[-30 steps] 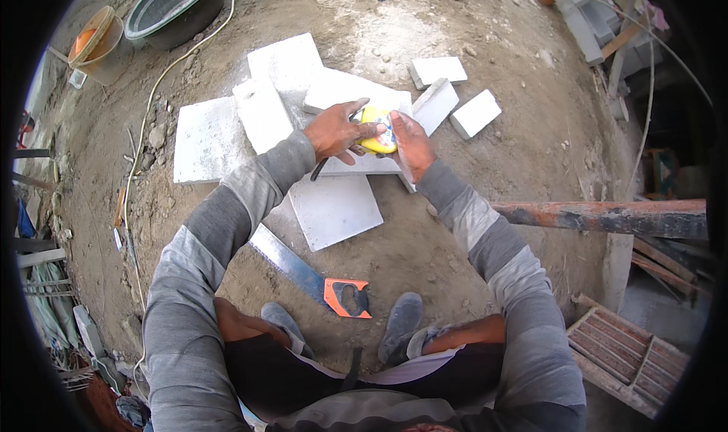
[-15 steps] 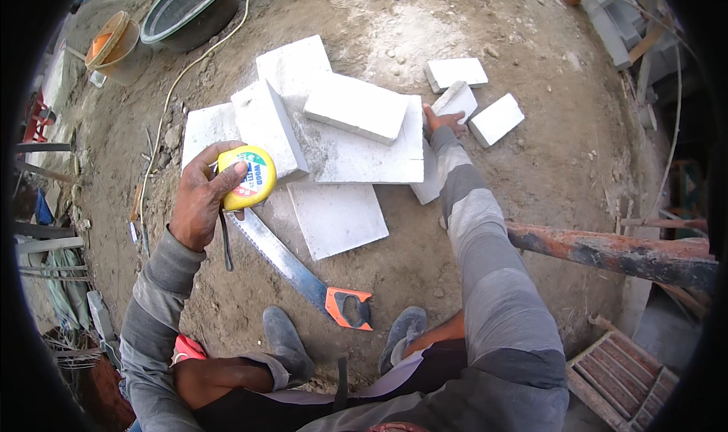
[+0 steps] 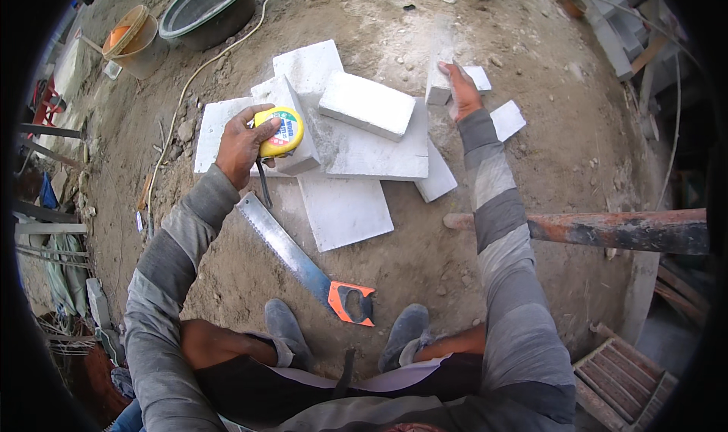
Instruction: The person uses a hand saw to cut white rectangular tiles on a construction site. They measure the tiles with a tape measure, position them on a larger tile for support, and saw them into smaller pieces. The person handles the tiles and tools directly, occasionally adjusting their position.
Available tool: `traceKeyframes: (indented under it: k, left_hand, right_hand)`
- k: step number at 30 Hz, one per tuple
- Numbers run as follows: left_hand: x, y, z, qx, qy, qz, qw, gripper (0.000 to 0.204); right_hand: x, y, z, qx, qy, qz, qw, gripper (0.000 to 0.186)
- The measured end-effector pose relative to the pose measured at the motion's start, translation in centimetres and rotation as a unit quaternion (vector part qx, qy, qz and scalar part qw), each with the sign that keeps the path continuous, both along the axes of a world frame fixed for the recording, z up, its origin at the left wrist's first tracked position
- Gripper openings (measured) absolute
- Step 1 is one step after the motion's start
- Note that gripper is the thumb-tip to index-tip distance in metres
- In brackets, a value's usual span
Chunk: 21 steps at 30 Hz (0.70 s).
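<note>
My left hand [image 3: 241, 142] is closed around a yellow tape measure [image 3: 285, 138], its dark strap hanging below, held over the left part of a pile of white blocks. In that pile a thick white block [image 3: 368, 104] lies on top of a wide flat one [image 3: 387, 155]. At the right my right hand [image 3: 464, 91] grips a long white block [image 3: 440, 57], tilted so that a narrow side shows. Two small white pieces, one [image 3: 477, 79] partly behind that hand and another [image 3: 508, 120] beside the wrist, lie on the dirt.
A handsaw [image 3: 303, 267] with an orange and black handle lies before my feet. A rusty pole [image 3: 591, 227] reaches in from the right. Farther off are a black tub [image 3: 208, 14], a bucket [image 3: 140, 49] and a pale hose [image 3: 199, 79]. A wooden frame [image 3: 622, 383] stands lower right.
My right hand has raised the white block and turned it, shifting it away from the pile. My left hand, with the tape measure, has moved slightly right and farther over the blocks.
</note>
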<state>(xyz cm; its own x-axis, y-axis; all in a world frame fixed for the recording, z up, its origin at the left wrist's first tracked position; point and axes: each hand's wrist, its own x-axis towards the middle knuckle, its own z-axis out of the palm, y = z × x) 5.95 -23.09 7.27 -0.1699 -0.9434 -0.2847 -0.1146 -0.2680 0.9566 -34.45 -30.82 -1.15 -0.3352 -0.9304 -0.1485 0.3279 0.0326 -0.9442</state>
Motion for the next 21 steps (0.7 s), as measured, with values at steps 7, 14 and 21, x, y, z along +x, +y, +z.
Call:
traceKeyframes:
  k: [7,14,21]
  left_hand:
    - [-4.7,-1.9,-1.3,-0.006,0.048,-0.008,0.999,0.047]
    - [-4.9,-0.8,-1.4,-0.004,0.051,-0.023,0.998,0.043]
    - [-4.6,0.5,-1.5,0.01,0.065,-0.041,0.997,0.046]
  right_hand:
    - [5.3,3.3,3.3,0.062,-0.104,0.1,0.988,0.053]
    - [7.4,3.7,1.5,0.177,0.217,0.027,0.96,0.055]
    - [6.0,3.5,-1.3,0.057,0.333,0.031,0.941,0.059]
